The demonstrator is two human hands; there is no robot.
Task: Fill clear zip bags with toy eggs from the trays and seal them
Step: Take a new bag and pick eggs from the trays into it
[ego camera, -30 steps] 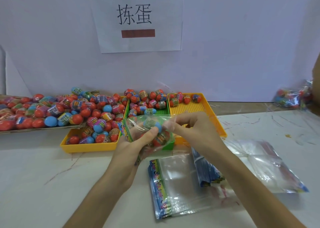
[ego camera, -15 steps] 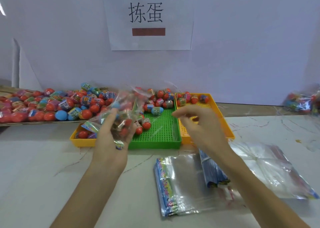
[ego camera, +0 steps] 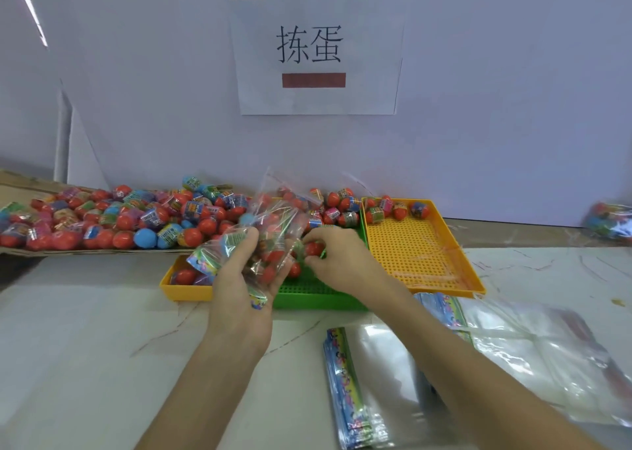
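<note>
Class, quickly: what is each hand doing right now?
Left hand: grips a zip bag of eggs.
Right hand: pinches a red egg over the green tray.

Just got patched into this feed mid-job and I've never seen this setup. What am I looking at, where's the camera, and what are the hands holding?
No machine here: a person works with bare hands, filmed by one camera on their head that looks forward and down. The left hand grips a clear bag partly filled with eggs. The right hand reaches into the green tray and pinches a red egg. On the table: a left yellow tray and a right yellow tray flanking the green one, a heap of more eggs at far left, empty bags nearest you, a filled bag far right. A paper sign hangs on the wall.
</note>
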